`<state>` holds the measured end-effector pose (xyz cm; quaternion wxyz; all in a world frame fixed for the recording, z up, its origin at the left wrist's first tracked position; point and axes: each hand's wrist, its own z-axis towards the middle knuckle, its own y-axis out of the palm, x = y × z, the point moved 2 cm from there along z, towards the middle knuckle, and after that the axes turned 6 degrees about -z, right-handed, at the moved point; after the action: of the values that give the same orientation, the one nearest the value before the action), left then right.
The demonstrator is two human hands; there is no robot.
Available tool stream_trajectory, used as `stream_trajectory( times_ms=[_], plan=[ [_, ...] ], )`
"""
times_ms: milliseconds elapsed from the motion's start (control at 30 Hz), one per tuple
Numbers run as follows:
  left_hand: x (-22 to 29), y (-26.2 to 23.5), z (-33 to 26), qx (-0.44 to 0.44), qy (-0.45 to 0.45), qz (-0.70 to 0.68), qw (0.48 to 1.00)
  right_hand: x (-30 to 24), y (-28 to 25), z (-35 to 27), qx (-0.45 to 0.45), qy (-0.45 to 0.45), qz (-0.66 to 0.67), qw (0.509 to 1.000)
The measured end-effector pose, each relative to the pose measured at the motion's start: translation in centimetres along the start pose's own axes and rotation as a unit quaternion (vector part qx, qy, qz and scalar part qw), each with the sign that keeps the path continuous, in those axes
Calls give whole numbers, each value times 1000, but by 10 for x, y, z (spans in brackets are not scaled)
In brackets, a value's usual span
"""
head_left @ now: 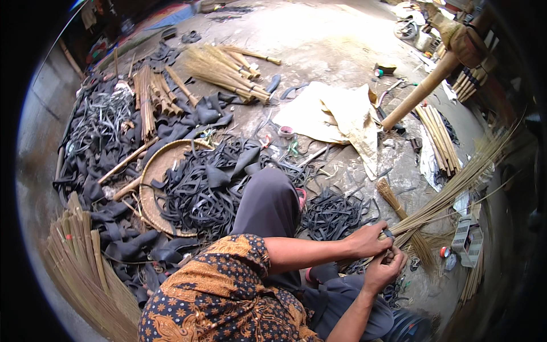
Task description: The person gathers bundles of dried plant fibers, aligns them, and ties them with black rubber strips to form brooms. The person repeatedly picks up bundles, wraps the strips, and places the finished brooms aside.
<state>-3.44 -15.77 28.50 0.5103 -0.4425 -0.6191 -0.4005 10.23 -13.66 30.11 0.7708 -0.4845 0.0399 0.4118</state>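
Note:
To the right of my knee, both hands meet at the bound end of a bundle of thin broom bristles. The bristles fan out up and to the right. My left hand is closed round this end, its thumb and fingers beside a dark rubber strip wrapped there. Just below, my right hand is closed with its fingers bent in against the same end; part of its grip is hidden. A short tied bristle bundle lies on the floor beneath the held one.
Black rubber strips are heaped by my knee, more in a round woven tray. Bristle bundles lie ahead, others at left. A white sack, a slanting wooden pole and a grey plastic basket stand around.

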Motion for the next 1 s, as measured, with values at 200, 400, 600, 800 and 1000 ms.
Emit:
stream_trajectory(
  times_ms=[200, 400, 600, 800, 1000],
  plan=[
    [6, 1, -2, -15, -17, -1, 1000, -6, -3, 4, -4, 51, -14, 999],
    [16, 0, -2, -36, 9, 26, 999, -15, -20, 21, -12, -6, -59, 998],
    [12, 0, 5, -59, 38, 9, 998, -2, -34, 36, -23, -54, -77, 995],
    [25, 0, 1, -74, 123, -130, 981, 13, -18, 7, -178, 103, 404, 891],
    [63, 4, 11, -48, 130, -156, 978, -15, 8, -27, -133, 179, 168, 960]
  ],
)
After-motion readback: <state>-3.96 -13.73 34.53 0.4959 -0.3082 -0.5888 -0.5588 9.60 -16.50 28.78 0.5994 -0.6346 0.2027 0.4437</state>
